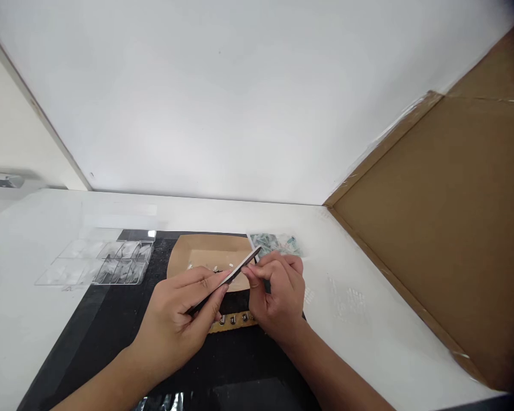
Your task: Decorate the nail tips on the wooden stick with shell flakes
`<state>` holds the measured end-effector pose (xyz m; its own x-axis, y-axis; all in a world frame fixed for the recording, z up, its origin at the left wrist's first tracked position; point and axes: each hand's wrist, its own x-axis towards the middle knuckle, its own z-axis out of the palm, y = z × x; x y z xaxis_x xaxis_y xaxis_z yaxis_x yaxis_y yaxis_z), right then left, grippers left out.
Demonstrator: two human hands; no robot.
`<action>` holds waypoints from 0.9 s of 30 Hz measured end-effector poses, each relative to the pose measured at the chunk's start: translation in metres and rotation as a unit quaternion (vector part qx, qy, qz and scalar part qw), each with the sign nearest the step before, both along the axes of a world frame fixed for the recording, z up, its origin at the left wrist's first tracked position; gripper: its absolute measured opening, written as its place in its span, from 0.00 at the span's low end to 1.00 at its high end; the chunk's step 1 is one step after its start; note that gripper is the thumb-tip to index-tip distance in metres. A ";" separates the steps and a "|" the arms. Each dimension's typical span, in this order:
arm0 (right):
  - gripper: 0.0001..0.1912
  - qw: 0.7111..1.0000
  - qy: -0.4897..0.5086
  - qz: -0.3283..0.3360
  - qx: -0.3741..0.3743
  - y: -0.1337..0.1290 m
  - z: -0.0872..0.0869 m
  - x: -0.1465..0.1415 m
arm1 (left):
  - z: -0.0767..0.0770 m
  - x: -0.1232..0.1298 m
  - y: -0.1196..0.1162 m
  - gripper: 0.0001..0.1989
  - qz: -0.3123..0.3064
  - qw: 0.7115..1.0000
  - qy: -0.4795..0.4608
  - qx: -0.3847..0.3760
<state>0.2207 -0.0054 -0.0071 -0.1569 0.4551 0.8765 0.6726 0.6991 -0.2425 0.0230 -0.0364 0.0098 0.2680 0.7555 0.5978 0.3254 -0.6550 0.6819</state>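
My left hand (182, 311) is closed around a slim, flat dark bar with a pale upper face (240, 267), held tilted up to the right. Beside the bar's upper end, my right hand (278, 291) has its thumb and forefinger pinched together; whatever lies between them is too small to make out. Behind the hands is a brown paper tray (182, 249) with a few tiny pale pieces inside. Below them, a tan strip (227, 327) bearing several shiny metal pieces lies partly hidden by both hands.
A clear compartment box (124, 264) with small bags stands at the left. A clear bag of greenish pieces (278, 242) lies behind my right hand. The black mat (111, 331) covers part of the white table (346, 354). A cardboard panel (449, 228) rises at the right.
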 end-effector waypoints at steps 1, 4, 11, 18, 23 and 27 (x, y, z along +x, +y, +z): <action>0.11 1.000 -0.005 0.010 -0.002 0.000 0.000 -0.001 | 0.000 0.000 0.000 0.19 0.002 1.000 -0.001 0.004; 0.12 1.000 -0.001 0.001 -0.012 0.001 0.000 -0.002 | -0.001 0.000 0.000 0.19 0.009 1.000 -0.001 0.004; 0.12 0.998 0.003 0.027 -0.049 0.003 0.002 -0.001 | 0.001 0.001 -0.001 0.18 0.008 1.000 -0.004 -0.014; 0.12 0.996 0.005 0.046 -0.074 0.002 0.005 0.000 | 0.001 0.001 -0.001 0.18 0.010 1.000 0.003 -0.025; 0.12 0.996 0.003 0.037 -0.078 0.004 0.005 0.001 | 0.003 0.000 -0.001 0.17 0.019 0.999 0.007 -0.049; 0.11 0.994 0.004 0.059 -0.089 0.004 0.006 0.003 | 0.006 -0.001 0.000 0.15 0.024 0.994 0.019 -0.102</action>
